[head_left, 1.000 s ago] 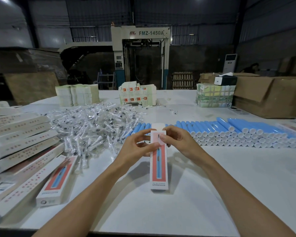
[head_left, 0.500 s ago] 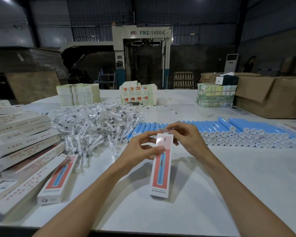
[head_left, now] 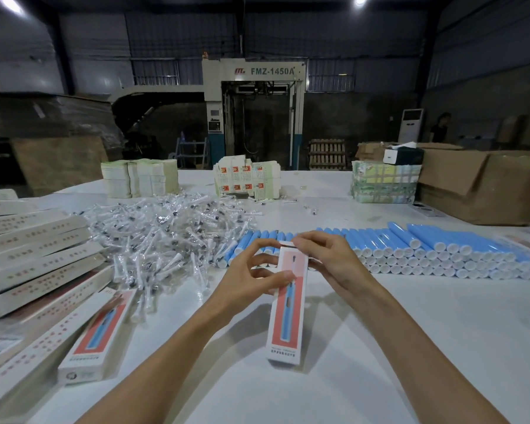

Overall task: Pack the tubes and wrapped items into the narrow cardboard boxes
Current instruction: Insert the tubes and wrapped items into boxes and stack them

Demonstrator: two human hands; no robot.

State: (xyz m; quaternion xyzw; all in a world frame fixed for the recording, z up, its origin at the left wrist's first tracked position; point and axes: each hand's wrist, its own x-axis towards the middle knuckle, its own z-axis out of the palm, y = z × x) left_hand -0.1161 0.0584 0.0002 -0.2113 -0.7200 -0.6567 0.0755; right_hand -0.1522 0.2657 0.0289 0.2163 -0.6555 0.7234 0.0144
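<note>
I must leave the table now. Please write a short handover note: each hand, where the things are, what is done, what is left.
Left hand grips the narrow red-and-white cardboard box near its top; right hand pinches its top flap, seemingly not yet tucked.
Blue plastic tubes with white caps lie in rows on the right; the pile of clear-wrapped items lies on the left.
Done: one closed box of the same kind and stacked white boxes lie far left.
Left: shut this flap, then pack the many tubes and items.
</note>
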